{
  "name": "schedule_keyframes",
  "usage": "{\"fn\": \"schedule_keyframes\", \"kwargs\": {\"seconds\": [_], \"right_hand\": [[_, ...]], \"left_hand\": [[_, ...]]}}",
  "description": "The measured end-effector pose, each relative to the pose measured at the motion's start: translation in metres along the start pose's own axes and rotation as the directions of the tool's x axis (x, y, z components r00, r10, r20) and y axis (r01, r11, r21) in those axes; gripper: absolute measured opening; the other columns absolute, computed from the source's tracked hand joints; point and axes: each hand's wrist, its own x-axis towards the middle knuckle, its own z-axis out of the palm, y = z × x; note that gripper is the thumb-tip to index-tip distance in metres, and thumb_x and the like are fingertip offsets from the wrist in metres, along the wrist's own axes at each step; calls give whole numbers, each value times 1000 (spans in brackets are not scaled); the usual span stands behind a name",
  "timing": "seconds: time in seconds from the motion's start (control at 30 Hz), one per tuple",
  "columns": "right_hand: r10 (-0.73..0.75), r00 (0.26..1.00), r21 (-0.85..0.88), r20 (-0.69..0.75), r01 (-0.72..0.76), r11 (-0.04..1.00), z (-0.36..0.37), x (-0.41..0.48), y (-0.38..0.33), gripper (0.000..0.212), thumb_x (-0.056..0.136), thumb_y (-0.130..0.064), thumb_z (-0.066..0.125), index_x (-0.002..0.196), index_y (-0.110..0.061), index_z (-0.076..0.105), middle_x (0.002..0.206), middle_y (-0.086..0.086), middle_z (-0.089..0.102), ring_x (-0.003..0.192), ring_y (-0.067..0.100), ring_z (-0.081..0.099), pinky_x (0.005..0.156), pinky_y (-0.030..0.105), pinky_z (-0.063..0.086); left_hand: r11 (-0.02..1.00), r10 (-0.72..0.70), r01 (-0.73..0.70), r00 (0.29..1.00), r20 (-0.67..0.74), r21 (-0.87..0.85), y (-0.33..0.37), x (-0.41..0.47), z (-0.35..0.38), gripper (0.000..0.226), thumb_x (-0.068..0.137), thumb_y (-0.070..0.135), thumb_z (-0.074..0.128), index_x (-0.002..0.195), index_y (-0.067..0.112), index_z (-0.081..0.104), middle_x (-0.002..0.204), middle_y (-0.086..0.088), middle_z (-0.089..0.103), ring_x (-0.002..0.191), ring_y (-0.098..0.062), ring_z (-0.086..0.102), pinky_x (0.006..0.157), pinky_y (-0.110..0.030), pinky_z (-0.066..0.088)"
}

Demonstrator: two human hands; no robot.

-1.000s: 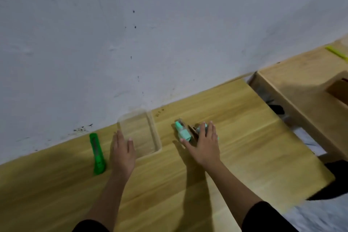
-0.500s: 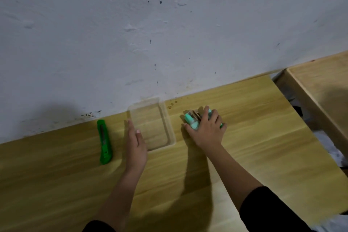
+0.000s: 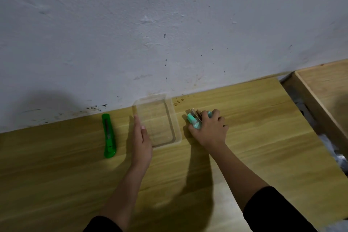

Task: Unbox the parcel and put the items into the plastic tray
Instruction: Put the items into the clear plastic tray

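A clear plastic tray [image 3: 174,118] lies on the wooden table near the wall, with nothing visible inside it. My left hand [image 3: 141,141] rests flat against the tray's left side, fingers straight. Just right of the tray, my right hand [image 3: 211,130] is curled over a small bundle of mint-green items [image 3: 194,121] with some brown card or wrapping among them; my fingers hide most of the bundle. No parcel box is in view.
A green utility knife [image 3: 108,135] lies left of my left hand. The white wall runs along the table's far edge. A second wooden table [image 3: 327,96] stands to the right across a gap with dark clutter.
My right hand has gone from lying flat beside the mint-green items to curling shut over them. The left hand stays at the tray. The camera has tilted and shifted.
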Motion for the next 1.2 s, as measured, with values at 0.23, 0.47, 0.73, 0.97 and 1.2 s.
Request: {"fn": "schedule_keyframes", "kwargs": {"seconds": [0.23, 0.47, 0.73, 0.97, 1.2], "right_hand": [[28, 1000, 205, -12, -24, 978, -13, -7, -12, 54, 77, -54, 53, 116, -17, 46, 124, 13, 38, 110, 32, 42, 89, 46, 38], [-282, 955, 182, -94, 295, 938, -32, -13, -60, 53, 74, -54, 55, 115, -20, 49, 130, 12, 38, 114, 31, 41, 91, 43, 36], [-530, 843, -258, -91, 494, 830, -12, -10, -95, 54, 68, -56, 54, 105, -17, 52, 119, 18, 50, 97, 35, 50, 79, 42, 42], [-606, 793, -224, 68, 604, 765, -2, -13, -105, 57, 75, -49, 59, 121, -17, 48, 133, 17, 42, 117, 37, 44, 97, 46, 36], [-640, 739, -58, 212, 663, 746, 2, -9, -92, 81, 85, -51, 51, 147, -14, 15, 155, 20, 11, 143, 36, 12, 117, 46, 11]], "left_hand": [[999, 1, -1, 1000, -11, -32, 0, 1, 2, 50, 101, 14, 26, 148, 16, 12, 153, 3, 20, 129, 1, 16, 81, 15, 17], [997, 25, -29, 998, -55, -72, -10, 3, 5, 50, 100, 17, 28, 147, 26, 14, 156, 1, 19, 140, -29, 27, 113, -36, 28], [962, -1, 1, 1000, 0, -272, -9, 2, 2, 48, 101, 16, 27, 143, 37, 17, 153, 13, 18, 128, 13, 26, 90, -2, 31], [876, -43, 67, 997, 62, -478, -18, 8, -1, 45, 100, 12, 29, 129, 47, 27, 153, 7, 26, 140, -8, 24, 111, -26, 28], [901, -21, 59, 995, 93, -430, -22, 10, -3, 46, 101, 19, 28, 138, 43, 19, 151, 13, 24, 135, 0, 23, 87, 1, 36]]}}
